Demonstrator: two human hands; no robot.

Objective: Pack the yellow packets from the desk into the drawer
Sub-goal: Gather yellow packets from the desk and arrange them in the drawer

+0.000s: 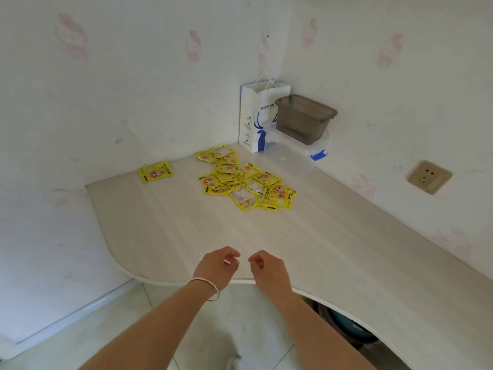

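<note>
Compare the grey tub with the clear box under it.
The grey tub is dark, smoky and lidless; the clear box is colourless and lidded, with a blue latch. The tub sits on top; the box rests on the desk. Both are see-through plastic.

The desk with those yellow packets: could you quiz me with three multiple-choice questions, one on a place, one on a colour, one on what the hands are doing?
1. Where does the lone packet lie?
A. Left of the pile
B. On the grey box
C. By the hands

2. What colour is the clip on the clear box?
A. Red
B. Blue
C. Green

3. What do the hands hold?
A. A packet each
B. The bag
C. Nothing

Answers: 1 A, it sits apart near the left wall. 2 B, plainly blue. 3 C, left hand and right hand hang loosely curled above the desk, far from the pile.
</note>
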